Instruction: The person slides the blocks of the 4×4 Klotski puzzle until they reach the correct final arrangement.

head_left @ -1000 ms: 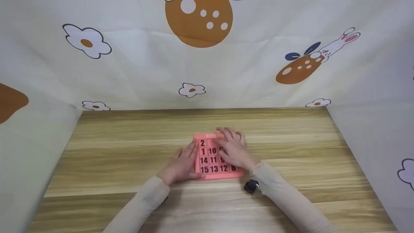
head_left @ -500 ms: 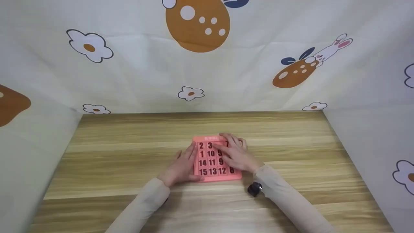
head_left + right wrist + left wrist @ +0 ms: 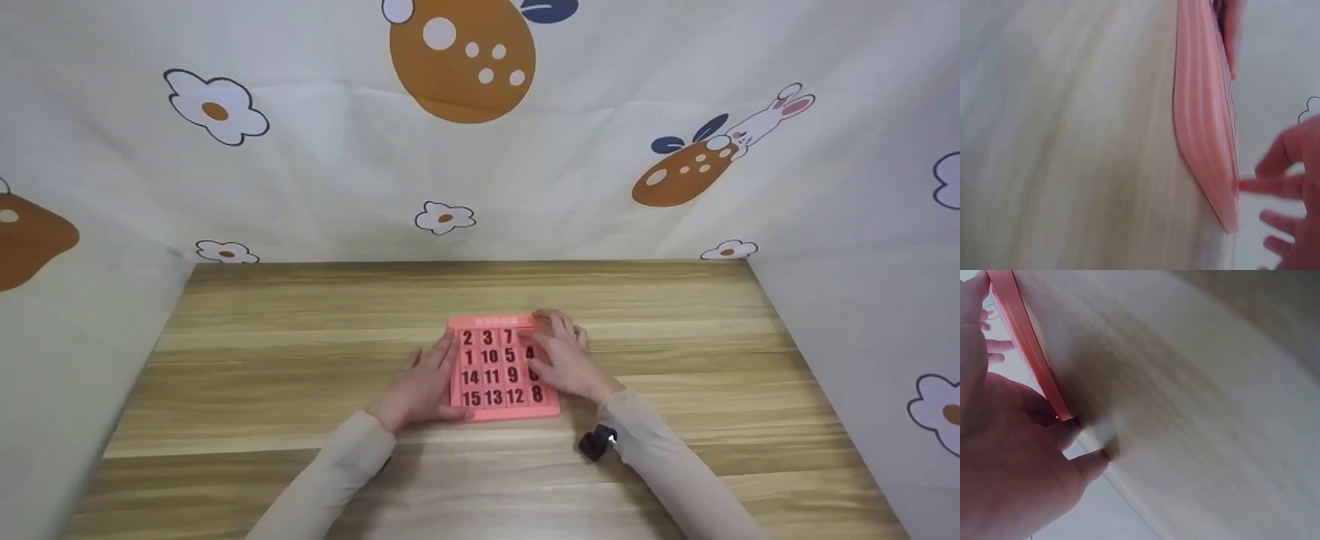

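A pink number slide puzzle (image 3: 517, 412) lies flat on the wooden table, its black-numbered tiles in a grid. My left hand (image 3: 424, 382) braces its left side, fingers extended along that edge and thumb on the near-left corner. In the left wrist view, two fingertips (image 3: 1095, 461) touch down just past the frame's far end. Over the right columns is my right hand (image 3: 566, 360), index finger reaching to the top row just right of the 7 tile (image 3: 508, 337). It partly covers the 4 and 6 tiles. The right wrist view shows that fingertip at the puzzle's side (image 3: 1202, 107).
The wooden tabletop (image 3: 300, 337) reaches back to a pale cloth wall (image 3: 337, 172) printed with flowers and carrots, with cloth on both sides too. A small black device (image 3: 598, 442) sits at my right wrist.
In the top row the 3 tile shows in the second column and the 7 has shifted left into the third. My right hand has drawn rightward; my left hand keeps its place.
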Demonstrator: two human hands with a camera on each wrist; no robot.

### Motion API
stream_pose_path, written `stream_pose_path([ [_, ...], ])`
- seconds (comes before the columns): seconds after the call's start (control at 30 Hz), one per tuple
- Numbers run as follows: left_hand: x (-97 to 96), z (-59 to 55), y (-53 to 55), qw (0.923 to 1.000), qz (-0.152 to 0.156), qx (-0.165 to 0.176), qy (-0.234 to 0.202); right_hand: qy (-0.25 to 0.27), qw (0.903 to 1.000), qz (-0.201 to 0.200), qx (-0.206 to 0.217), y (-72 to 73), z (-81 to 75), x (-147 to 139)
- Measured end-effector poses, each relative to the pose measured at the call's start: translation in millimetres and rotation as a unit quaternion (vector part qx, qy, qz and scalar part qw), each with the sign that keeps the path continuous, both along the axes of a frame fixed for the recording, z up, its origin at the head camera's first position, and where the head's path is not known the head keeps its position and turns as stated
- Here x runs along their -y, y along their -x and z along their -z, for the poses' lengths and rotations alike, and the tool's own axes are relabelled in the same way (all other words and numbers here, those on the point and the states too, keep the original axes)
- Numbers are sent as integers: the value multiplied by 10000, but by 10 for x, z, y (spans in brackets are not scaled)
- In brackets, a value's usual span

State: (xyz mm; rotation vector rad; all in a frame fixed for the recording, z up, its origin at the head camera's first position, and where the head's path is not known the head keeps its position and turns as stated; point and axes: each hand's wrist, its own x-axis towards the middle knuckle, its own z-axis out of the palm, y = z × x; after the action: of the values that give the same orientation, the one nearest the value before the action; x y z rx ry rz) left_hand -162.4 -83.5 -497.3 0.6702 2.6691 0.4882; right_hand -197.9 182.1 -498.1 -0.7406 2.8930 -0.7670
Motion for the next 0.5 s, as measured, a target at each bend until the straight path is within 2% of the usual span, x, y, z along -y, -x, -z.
stream_pose_path([
  [0.1, -5, -6, 1, 10000, -1, 32, 15, 221, 9991, -351, 126, 3, -5, -41],
  [0.3, -10, -24, -10, 9999, -11, 64, 104, 842, 9933, -773, -181, 41, -6, -212],
  [0.4, -8, -23, -13, 10000, -7, 67, 65, 919, 9913, -929, -169, 36, 10, -284],
  [0.5, -5, -15, -9, 10000, 1, 92, 0, 724, 9935, -866, -155, 16, 12, -307],
])
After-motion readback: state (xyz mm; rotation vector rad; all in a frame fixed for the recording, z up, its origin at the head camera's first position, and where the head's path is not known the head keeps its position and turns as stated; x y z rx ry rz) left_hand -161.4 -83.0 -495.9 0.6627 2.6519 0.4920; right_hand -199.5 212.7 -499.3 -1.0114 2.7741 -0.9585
